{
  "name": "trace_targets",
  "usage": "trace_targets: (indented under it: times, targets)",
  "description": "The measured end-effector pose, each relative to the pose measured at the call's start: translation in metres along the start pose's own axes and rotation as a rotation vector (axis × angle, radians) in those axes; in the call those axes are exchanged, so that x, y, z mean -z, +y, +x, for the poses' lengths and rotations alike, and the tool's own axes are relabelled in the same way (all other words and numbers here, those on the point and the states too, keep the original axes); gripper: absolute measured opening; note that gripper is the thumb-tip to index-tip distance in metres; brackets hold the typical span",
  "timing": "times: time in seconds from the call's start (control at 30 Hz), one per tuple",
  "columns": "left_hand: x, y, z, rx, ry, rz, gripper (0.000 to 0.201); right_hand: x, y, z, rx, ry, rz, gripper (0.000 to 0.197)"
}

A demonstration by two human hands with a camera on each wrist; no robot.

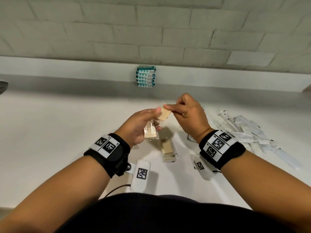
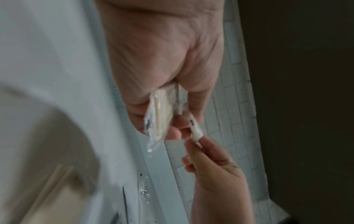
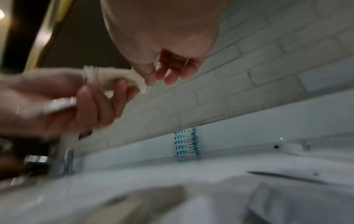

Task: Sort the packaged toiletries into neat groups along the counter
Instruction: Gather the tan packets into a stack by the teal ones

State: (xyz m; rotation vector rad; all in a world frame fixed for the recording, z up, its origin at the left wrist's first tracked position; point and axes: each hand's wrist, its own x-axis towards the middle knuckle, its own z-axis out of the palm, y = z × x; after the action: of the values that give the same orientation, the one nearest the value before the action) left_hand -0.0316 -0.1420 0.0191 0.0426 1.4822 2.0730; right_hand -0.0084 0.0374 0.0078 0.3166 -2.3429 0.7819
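My left hand grips a tan bar in clear wrap in its palm, and its thumb rests on a second tan packet. My right hand pinches the far end of that second packet just above the counter. In the left wrist view the held packet sits between the left fingers, and the right hand pinches the other packet's end. In the right wrist view the pinched packet is blurred. A third tan packet lies on the white counter.
A stack of teal packets stands against the back ledge below the white brick wall. Several clear-wrapped white items lie scattered to the right. A chrome tap shows at the left in the right wrist view.
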Motion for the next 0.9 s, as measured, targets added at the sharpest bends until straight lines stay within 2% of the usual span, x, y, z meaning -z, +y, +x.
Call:
trace_targets:
  times: [0.07,0.13,0.2,0.23,0.3,0.4,0.43,0.53,0.67,0.8,0.9]
  targets:
    - [0.001,-0.003,0.0,-0.063,0.041,0.077,0.009,0.004,0.001,0.002,-0.115,0.006,0.104,0.026]
    - [0.002,-0.006,0.001,-0.128,0.064,0.183,0.013,0.014,-0.005,0.008,-0.357,-0.021,0.346,0.035]
    - [0.003,-0.009,0.002,-0.175,0.075,0.256,0.013,0.023,-0.011,0.013,-0.565,-0.126,0.55,0.026]
    - [0.002,-0.01,0.002,-0.186,0.083,0.273,0.013,0.025,-0.012,0.015,-0.619,-0.186,0.587,0.017]
    - [0.002,-0.01,0.004,-0.204,0.093,0.288,0.012,0.026,-0.014,0.018,-0.643,-0.257,0.558,0.003]
    - [0.001,-0.012,0.005,-0.198,0.095,0.285,0.006,0.024,-0.01,0.022,-0.618,-0.282,0.321,0.017]
    - [0.001,-0.012,0.005,-0.189,0.116,0.291,0.01,0.025,-0.01,0.023,-0.612,-0.298,0.277,0.019]
    - [0.005,-0.011,0.005,-0.145,0.179,0.281,0.031,0.031,-0.01,0.025,-0.62,-0.332,0.497,0.021]
    - [0.006,-0.01,0.005,-0.098,0.142,0.296,0.035,0.03,-0.012,0.03,-0.551,-0.413,0.344,0.021]
    - [-0.003,-0.015,0.002,-0.058,0.003,0.348,0.018,0.022,-0.009,0.027,-0.62,-0.311,0.456,0.021]
    - [-0.007,-0.018,0.002,-0.093,0.051,0.254,0.011,0.018,-0.008,0.019,-0.661,-0.214,0.552,0.015]
